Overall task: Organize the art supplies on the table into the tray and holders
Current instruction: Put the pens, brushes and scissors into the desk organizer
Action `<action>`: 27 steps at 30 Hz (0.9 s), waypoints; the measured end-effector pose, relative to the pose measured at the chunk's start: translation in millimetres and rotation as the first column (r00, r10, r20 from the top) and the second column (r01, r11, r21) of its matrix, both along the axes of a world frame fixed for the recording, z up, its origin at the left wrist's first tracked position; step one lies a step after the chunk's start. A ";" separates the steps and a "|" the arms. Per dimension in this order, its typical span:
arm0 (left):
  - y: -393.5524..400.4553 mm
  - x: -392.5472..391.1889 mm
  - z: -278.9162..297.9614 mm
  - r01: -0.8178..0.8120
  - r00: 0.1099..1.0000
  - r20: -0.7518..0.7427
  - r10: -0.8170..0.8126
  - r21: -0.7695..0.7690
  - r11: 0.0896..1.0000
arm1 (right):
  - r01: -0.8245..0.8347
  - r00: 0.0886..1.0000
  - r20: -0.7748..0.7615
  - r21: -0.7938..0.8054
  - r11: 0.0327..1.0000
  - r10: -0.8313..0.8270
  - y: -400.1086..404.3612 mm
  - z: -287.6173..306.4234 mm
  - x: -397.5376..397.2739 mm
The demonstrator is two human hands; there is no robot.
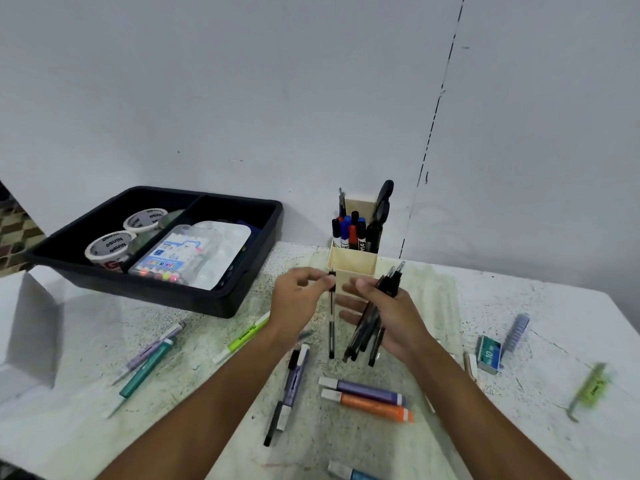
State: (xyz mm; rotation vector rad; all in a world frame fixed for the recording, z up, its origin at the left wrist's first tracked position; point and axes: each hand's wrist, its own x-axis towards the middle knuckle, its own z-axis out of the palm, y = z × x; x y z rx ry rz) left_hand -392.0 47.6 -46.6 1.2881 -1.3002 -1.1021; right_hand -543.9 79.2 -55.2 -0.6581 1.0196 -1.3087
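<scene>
While purple and orange markers (363, 390) lie near on the speckled white table (104, 341), the left hand (298, 299) pinches one clear black-capped pen (331, 320) upright; the right hand's (391, 317) fingers grip a bundle of dark pens (372, 327). Beyond stands a cream holder (353, 263) of markers and scissors; farther left, the black divided plastic tray (239, 299) holds tape rolls and a colour-pen pack.

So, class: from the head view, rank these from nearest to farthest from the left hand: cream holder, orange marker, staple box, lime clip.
From the left hand:
1. Cream holder, just right, behind.
2. Orange marker, below, toward the viewer.
3. Staple box, far right.
4. Lime clip, farthest right.
</scene>
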 end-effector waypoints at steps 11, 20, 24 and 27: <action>-6.4 -7.7 35.3 0.254 0.965 -0.101 -0.241 0.150 0.955 | -0.156 0.981 -0.134 -0.088 0.984 0.143 2.6 9.2 24.8; -12.5 41.7 22.2 0.312 0.938 0.128 -0.324 0.104 0.944 | -0.178 0.921 -0.370 -0.126 0.976 0.120 -2.6 1.5 49.6; -8.2 68.9 5.8 0.197 0.897 0.409 -0.168 -0.031 0.980 | -0.153 0.941 -0.320 -0.121 0.981 0.107 -7.1 -2.8 55.5; 2.3 87.5 -20.0 0.244 0.624 0.773 -0.115 -0.053 0.968 | -0.102 0.952 -0.301 -0.144 0.984 0.055 -10.9 -3.4 55.3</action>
